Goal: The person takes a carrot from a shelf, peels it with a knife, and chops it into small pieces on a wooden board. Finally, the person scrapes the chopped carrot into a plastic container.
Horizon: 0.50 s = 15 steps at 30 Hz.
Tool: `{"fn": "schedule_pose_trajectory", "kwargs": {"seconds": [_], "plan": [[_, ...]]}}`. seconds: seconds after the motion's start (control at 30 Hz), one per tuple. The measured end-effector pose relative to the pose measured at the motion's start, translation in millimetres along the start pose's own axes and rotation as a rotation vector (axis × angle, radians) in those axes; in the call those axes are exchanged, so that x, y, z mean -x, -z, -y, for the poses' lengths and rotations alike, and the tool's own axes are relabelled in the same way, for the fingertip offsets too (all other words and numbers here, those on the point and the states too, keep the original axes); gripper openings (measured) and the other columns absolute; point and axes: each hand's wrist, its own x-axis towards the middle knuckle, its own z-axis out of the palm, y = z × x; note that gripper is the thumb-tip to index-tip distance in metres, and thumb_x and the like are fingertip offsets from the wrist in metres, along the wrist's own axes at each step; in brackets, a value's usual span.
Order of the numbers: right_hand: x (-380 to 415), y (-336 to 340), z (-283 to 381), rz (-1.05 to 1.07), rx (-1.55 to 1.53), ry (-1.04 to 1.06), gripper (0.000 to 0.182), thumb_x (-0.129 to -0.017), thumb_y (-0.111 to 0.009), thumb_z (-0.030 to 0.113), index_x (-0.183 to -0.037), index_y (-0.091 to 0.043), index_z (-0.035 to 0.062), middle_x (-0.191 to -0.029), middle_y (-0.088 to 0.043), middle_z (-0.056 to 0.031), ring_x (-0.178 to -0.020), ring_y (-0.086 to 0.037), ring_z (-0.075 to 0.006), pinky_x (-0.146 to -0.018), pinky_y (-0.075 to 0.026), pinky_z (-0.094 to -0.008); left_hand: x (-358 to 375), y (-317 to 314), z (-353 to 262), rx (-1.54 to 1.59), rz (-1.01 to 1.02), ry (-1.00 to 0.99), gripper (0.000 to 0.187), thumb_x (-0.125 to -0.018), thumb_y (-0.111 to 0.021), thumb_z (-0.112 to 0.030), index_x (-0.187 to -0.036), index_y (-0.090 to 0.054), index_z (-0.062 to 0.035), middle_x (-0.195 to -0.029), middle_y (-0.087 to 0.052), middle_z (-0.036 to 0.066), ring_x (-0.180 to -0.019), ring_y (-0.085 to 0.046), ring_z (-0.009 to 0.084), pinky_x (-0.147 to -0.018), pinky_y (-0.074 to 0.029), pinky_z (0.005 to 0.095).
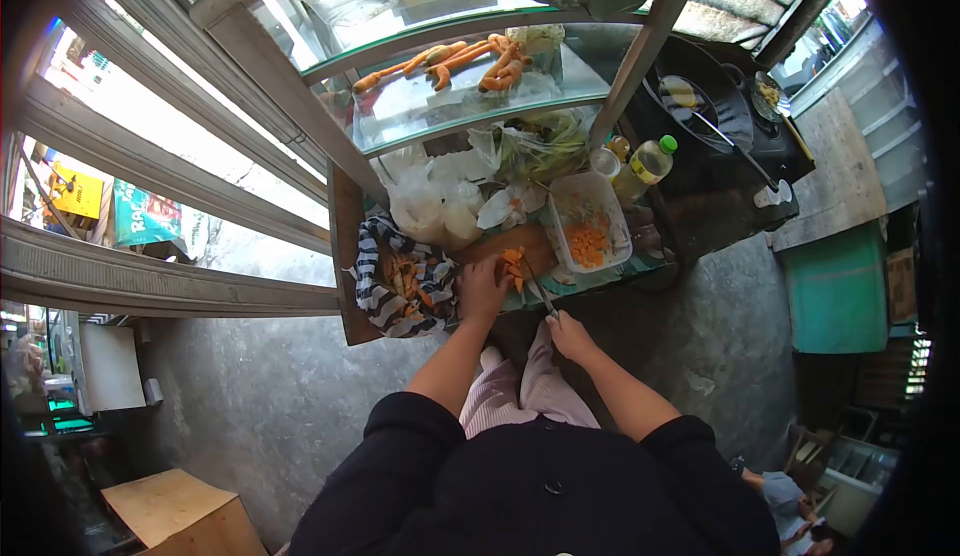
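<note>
My right hand [570,336] is wrapped round the handle of a knife [543,294], whose blade points up toward orange carrot pieces [514,264] on a wooden cutting board [537,244]. At the board's left part, my left hand [482,291] lies beside the carrot pieces with its fingers bent; whether it grips one is too small to tell. Right of the board stands a clear plastic container [590,221] with chopped carrot in it. To the left, a black-and-white striped bag [375,291] lies open with carrot bits or peelings inside.
Whole carrots [455,56] lie on a glass shelf above. Plastic bags [430,196] and a green-capped bottle [652,160] stand behind the board. At the right is a stove with a wok [705,106] and a long-handled ladle. Another person [785,496] is at the lower right.
</note>
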Motion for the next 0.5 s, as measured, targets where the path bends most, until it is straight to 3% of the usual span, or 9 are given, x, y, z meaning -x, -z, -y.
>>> {"fn": "schedule_pose_trajectory", "kwargs": {"seconds": [0.13, 0.23, 0.3, 0.5], "plan": [[-1.9, 6.4, 6.6, 0.059, -0.107, -0.103, 0.037, -0.099, -0.045, 0.034, -0.101, -0.053, -0.0025, -0.093, -0.063, -0.0305, -0.094, -0.06, -0.0479, -0.078, -0.047, -0.0496, 1.2, 10.5, -3.3, -0.047, -0.17, -0.174, 0.038, -0.076, -0.074, -0.033, -0.107, -0.063, -0.0146, -0.103, -0.064, 0.001, -0.101, -0.056, 0.0248, -0.084, -0.041, 0.0442], [-2.4, 7.4, 0.4, 0.067, -0.131, -0.175, 0.037, -0.099, -0.045, 0.035, -0.1, -0.053, -0.0014, -0.089, -0.063, -0.0291, -0.091, -0.061, -0.0476, -0.077, -0.048, -0.0483, 9.5, 9.8, -9.8, -0.121, -0.002, -0.319, 0.029, -0.075, -0.073, -0.029, -0.099, -0.065, -0.016, -0.098, -0.063, 0.001, -0.095, -0.056, 0.0233, -0.079, -0.04, 0.0414], [-2.3, 7.2, -3.4, 0.096, -0.129, -0.146, 0.03, -0.101, -0.041, 0.034, -0.097, -0.047, 0.0053, -0.068, -0.052, -0.007, -0.05, -0.053, -0.018, -0.044, -0.045, -0.0342, 10.6, 3.2, -12.6, -0.137, -0.046, -0.298, 0.025, -0.075, -0.073, -0.027, -0.097, -0.066, -0.0177, -0.095, -0.064, -0.001, -0.092, -0.058, 0.0227, -0.075, -0.04, 0.0396], [-5.1, 1.7, -18.8, 0.083, -0.125, -0.123, 0.029, -0.101, -0.04, 0.035, -0.097, -0.047, 0.0064, -0.068, -0.052, -0.0058, -0.049, -0.052, -0.0173, -0.043, -0.044, -0.0333, 6.7, -0.2, -5.9, -0.084, -0.034, -0.378, 0.015, -0.076, -0.072, -0.024, -0.089, -0.069, -0.0164, -0.087, -0.067, -0.001, -0.084, -0.061, 0.0218, -0.073, -0.042, 0.0385]]}}
